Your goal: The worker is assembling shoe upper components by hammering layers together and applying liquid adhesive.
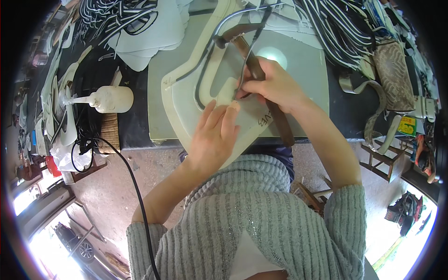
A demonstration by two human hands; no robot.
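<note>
My right hand (pixel 275 86) is wrapped round the wooden handle of a hammer (pixel 282 125); the metal head points away from me. Its thumb and fingertips also close at a thin dark strip with a pale edge (pixel 199 86), which curves along a cream pattern piece (pixel 175 109). My left hand (pixel 212 140) lies with fingers stretched out on that piece, fingertips close to the strip's near end. Something small and tan sits at one fingertip. The pattern piece rests on a grey-green board (pixel 308 116) and reaches over its near edge.
A white squeeze bottle (pixel 114 99) lies on its side at the left, near a black cable (pixel 133 182). Stacked white sheets (pixel 151 35) and bundled strips (pixel 343 32) crowd the far side. A patterned roll (pixel 393 77) and a loose strap (pixel 379 98) are at the right.
</note>
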